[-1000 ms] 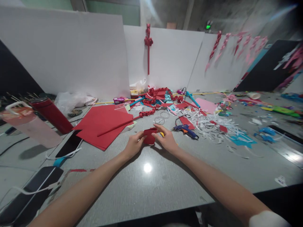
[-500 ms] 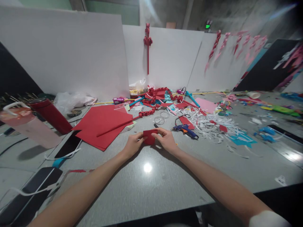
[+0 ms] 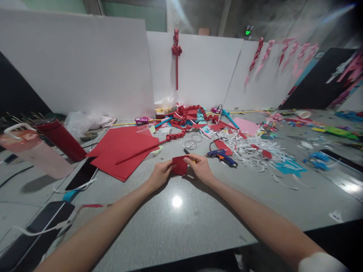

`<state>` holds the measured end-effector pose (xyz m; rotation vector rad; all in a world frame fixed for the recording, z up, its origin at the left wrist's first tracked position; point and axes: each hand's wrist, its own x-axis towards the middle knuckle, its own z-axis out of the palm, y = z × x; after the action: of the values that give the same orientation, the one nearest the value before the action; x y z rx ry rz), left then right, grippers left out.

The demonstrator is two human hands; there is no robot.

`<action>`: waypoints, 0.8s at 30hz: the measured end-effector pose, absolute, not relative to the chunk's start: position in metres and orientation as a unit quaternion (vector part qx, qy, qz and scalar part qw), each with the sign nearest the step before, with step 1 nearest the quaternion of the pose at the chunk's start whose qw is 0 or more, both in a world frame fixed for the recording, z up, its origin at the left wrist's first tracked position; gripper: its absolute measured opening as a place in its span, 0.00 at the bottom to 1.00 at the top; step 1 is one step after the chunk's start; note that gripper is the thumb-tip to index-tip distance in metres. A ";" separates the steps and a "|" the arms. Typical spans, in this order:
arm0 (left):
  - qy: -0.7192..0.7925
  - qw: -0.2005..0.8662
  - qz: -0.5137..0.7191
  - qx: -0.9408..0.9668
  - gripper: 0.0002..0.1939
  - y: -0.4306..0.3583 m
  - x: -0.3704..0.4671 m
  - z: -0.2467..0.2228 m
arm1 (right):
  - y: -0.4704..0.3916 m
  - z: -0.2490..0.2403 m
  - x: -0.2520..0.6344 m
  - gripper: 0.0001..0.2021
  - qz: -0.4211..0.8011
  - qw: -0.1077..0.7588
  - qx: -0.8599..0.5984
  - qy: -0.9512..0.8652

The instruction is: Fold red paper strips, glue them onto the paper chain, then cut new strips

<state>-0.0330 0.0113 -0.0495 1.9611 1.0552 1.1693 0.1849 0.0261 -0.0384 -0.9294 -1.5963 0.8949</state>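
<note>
A small piece of red paper [image 3: 179, 166] is held up just above the tabletop, between my two hands. My left hand [image 3: 161, 172] pinches its left edge, thumb on the near face. On the opposite side my right hand [image 3: 200, 166] grips the upper right edge between thumb and fingers. The fingers behind the paper are hidden. Just beyond it lies a small dark object [image 3: 186, 151], partly covered by my right hand. A blue glue gun [image 3: 227, 158] rests to the right of my right hand.
Large red paper sheets [image 3: 121, 147] lie to the left, with a rolled red stick on top. White paper strips [image 3: 249, 147] are heaped at the right. A red bottle [image 3: 61, 139] and a pink bottle [image 3: 36, 151] stand far left. White panels [image 3: 195, 71] close off the back.
My right thumb has shifted towards the paper's upper right edge, so more of its face shows. Both hands keep hold of it in nearly the same place.
</note>
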 end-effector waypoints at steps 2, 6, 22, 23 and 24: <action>0.397 0.313 0.439 0.743 0.13 0.011 -0.033 -0.049 | 0.026 -0.038 0.185 0.16 0.369 0.520 -0.393 -0.662; 0.393 0.320 0.431 0.746 0.13 0.011 -0.033 -0.049 | 0.025 -0.037 0.185 0.17 0.374 0.523 -0.399 -0.654; 0.414 0.361 0.423 0.720 0.14 0.008 -0.030 -0.047 | 0.025 -0.025 0.186 0.20 0.372 0.577 -0.415 -0.597; 0.414 0.370 0.428 0.713 0.14 0.008 -0.029 -0.048 | 0.025 -0.025 0.186 0.20 0.375 0.571 -0.411 -0.604; 0.414 0.381 0.432 0.705 0.15 0.009 -0.029 -0.049 | 0.025 -0.025 0.186 0.21 0.381 0.562 -0.407 -0.612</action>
<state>-0.0291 0.0090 -0.0488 1.7999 1.0554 1.1023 0.1861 0.0250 -0.0248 -0.9579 -1.4403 0.8967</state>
